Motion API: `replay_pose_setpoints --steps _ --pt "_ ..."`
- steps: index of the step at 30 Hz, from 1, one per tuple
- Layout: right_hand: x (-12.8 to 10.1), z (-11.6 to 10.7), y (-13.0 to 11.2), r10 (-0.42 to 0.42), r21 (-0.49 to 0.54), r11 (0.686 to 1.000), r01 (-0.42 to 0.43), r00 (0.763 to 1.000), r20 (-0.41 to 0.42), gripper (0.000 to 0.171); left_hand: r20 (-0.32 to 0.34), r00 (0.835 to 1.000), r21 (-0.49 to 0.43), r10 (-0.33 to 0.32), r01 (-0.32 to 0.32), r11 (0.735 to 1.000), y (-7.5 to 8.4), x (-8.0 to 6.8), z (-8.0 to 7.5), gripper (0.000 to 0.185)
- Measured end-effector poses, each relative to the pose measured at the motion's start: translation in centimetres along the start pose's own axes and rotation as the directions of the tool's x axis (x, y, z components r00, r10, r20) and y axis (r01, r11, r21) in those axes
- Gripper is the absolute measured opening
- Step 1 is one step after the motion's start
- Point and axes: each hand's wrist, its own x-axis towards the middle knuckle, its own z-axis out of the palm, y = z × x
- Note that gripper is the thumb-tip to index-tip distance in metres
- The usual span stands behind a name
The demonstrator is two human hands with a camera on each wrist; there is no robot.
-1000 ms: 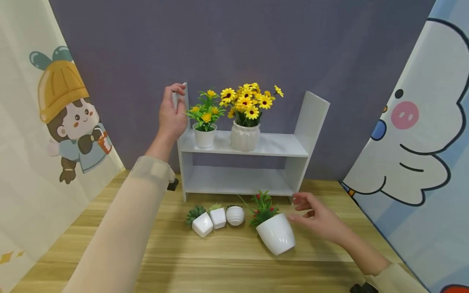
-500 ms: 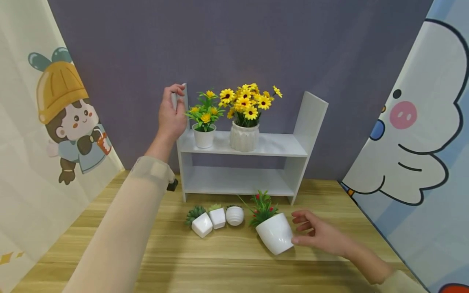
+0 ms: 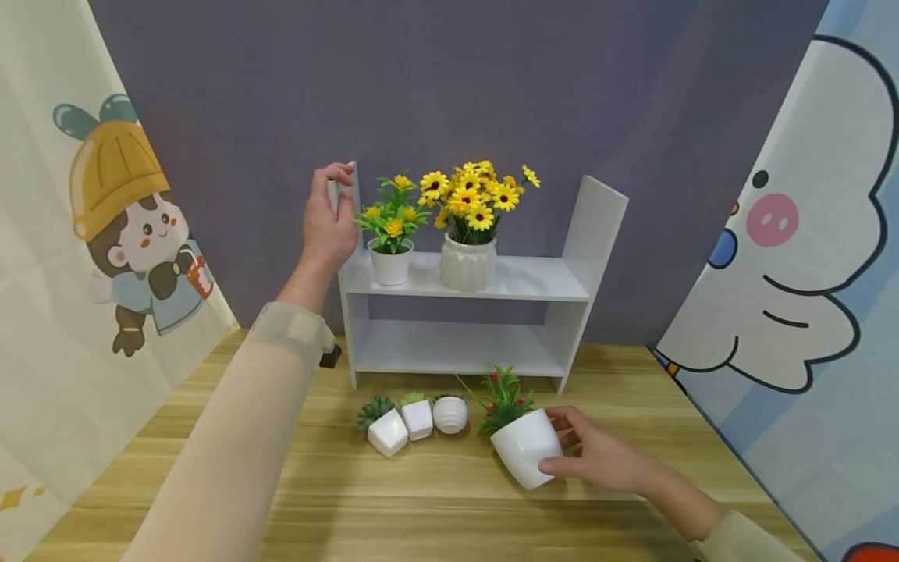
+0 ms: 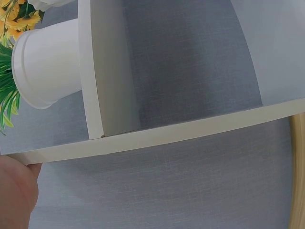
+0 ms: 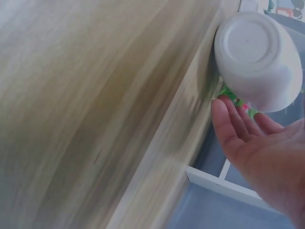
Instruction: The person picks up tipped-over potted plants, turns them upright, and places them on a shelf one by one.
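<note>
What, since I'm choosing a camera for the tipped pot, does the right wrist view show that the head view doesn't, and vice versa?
Of these two, only the right wrist view shows the full base of the white pot; only the head view shows the left hand holding the shelf, a small yellow-flowered plant and a yellow bouquet. Both show the right hand by that pot, some of its greenery, part of the shelf and the tabletop.

Fingers (image 5: 225,121) by wht pot (image 5: 274,81), base (image 5: 248,40) twd cam; wood tbl (image 5: 95,95) alongside.
</note>
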Motion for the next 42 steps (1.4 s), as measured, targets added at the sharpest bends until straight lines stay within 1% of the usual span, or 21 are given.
replay_pose_setpoints --steps 9,17,24,28,32,40,42 --pt "0.3 0.6 0.4 0.030 0.013 0.999 -0.030 0.999 0.011 0.086 -0.014 1.000 -0.036 0.013 -0.013 0.999 0.0 -0.1 0.1 0.012" --pt "0.4 0.9 0.7 0.083 0.020 0.996 -0.083 0.996 0.013 0.088 -0.007 1.000 -0.037 0.016 -0.016 0.999 0.0 -0.1 0.1 0.012" --pt "0.3 0.9 1.0 0.082 0.072 0.994 -0.082 0.997 0.010 0.088 -0.006 1.000 -0.037 0.009 -0.009 0.999 0.0 -0.1 0.0 0.012" --pt "0.2 0.9 1.2 0.081 0.091 0.993 -0.080 0.997 -0.009 0.088 0.003 1.000 -0.024 0.010 -0.010 1.000 0.1 -0.1 0.0 0.012" --pt "0.0 1.0 1.1 0.085 0.112 0.990 -0.081 0.996 -0.032 0.087 0.005 1.000 -0.033 0.016 -0.016 0.999 0.0 0.0 0.0 0.013" --pt "-0.1 1.2 1.0 0.090 0.183 0.980 -0.079 0.995 -0.050 0.090 0.003 1.000 -0.038 0.000 0.000 0.999 0.0 -0.1 0.0 0.013" --pt "-0.1 1.3 0.9 0.096 0.182 0.980 -0.084 0.994 -0.059 0.091 0.003 1.000 -0.046 -0.001 0.001 0.999 0.0 -0.1 0.0 0.013"
